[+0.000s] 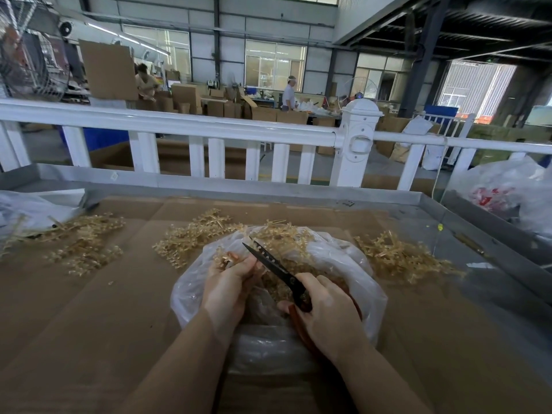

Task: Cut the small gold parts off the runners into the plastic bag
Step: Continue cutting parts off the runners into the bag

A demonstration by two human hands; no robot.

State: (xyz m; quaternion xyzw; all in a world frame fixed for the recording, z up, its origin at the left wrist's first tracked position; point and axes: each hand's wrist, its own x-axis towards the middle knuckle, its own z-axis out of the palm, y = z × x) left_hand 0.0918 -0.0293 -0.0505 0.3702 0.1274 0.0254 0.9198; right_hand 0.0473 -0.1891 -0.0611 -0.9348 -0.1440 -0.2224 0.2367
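Observation:
A clear plastic bag [337, 258] lies open on the cardboard-covered table, with loose gold parts inside. Over its mouth my left hand [230, 282] grips a gold runner [222, 258] by its stem. My right hand [325, 315] holds black scissors [276, 268] with red handles; the blades are slightly apart and point up-left toward the runner. Piles of gold runners lie at the left [80, 243], behind the bag [194, 237] and at the right [400, 258].
A grey metal rim [268, 186] bounds the table, with a white railing [191, 127] behind it. Plastic bags sit at the far left [33, 207] and far right [507, 195]. Two people work among cardboard boxes in the background.

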